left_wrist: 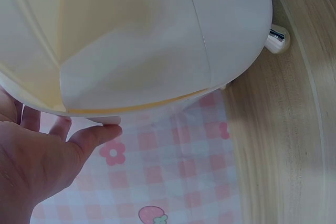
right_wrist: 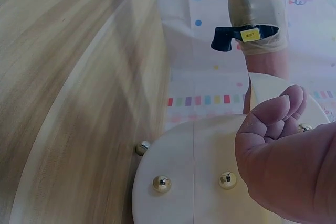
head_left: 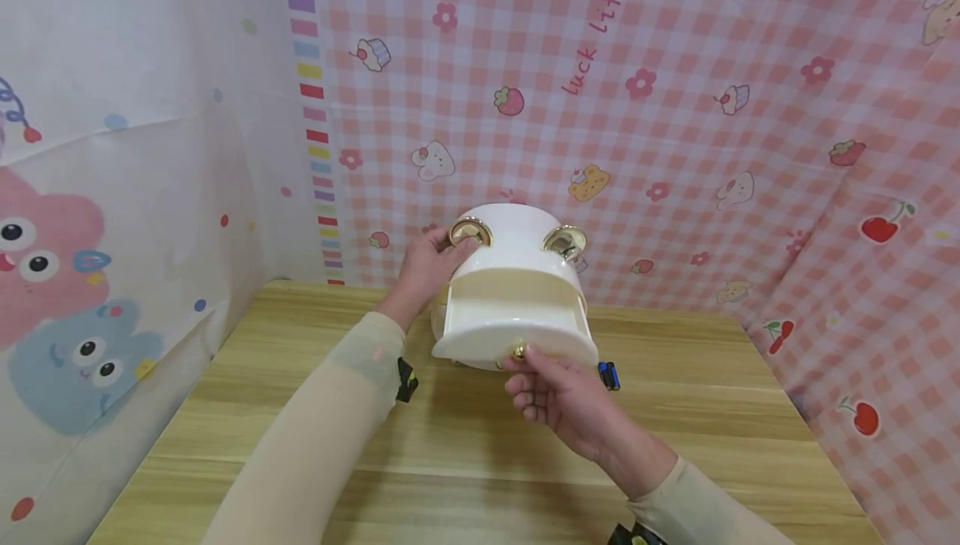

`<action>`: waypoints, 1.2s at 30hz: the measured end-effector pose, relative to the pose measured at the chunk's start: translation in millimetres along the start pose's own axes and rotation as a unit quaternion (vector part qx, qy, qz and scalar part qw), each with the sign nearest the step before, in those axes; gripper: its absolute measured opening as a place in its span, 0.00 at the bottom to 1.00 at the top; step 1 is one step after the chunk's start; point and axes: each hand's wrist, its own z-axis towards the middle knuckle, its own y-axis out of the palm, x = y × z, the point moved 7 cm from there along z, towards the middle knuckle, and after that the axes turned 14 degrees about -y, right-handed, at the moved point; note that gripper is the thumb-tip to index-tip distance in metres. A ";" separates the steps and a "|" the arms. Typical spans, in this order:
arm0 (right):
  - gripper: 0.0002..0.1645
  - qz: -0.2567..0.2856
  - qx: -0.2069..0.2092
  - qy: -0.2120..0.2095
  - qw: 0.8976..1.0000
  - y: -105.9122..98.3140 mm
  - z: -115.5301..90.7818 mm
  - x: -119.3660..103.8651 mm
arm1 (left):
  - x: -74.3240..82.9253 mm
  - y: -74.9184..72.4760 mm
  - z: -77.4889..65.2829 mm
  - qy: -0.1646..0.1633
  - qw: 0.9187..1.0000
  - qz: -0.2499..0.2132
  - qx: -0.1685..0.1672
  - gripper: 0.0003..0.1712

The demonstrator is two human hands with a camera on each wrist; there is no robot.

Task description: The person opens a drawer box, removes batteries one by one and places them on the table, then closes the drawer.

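Note:
A white drawer box with two gold-rimmed round eyes stands on the table, one drawer pulled out towards me. My left hand holds the box by its left eye, thumb in front and fingers behind. At the drawer front, my right hand pinches the small gold knob between thumb and fingers. The right wrist view shows further gold knobs on the box front. The visible inside of the drawer is plain; its deepest part is hidden.
The wood-grain table extends around the box. Close behind it hangs a pink checked cloth, with a white printed cloth to the left. A small blue-and-black object lies right of the box.

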 end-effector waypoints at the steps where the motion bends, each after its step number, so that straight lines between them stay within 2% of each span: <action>1: 0.25 0.000 0.000 0.000 1.000 -0.1 0.3 -0.1 | 0.2 0.0 0.0 -0.001 1.000 0.001 0.000 0.26; 6: 0.28 0.001 0.002 0.003 1.000 -1.3 0.8 -0.1 | -0.1 0.1 0.6 -0.004 1.000 0.002 -0.001 0.26; 17: 0.24 0.001 -0.002 -0.003 1.000 -1.9 3.1 -2.0 | -1.1 0.5 1.4 -0.004 1.000 -0.001 -0.005 0.26; 36: 0.25 -0.007 0.000 -0.004 1.000 -3.1 8.9 -3.8 | 0.2 1.2 -0.4 0.004 1.000 -0.009 -0.004 0.24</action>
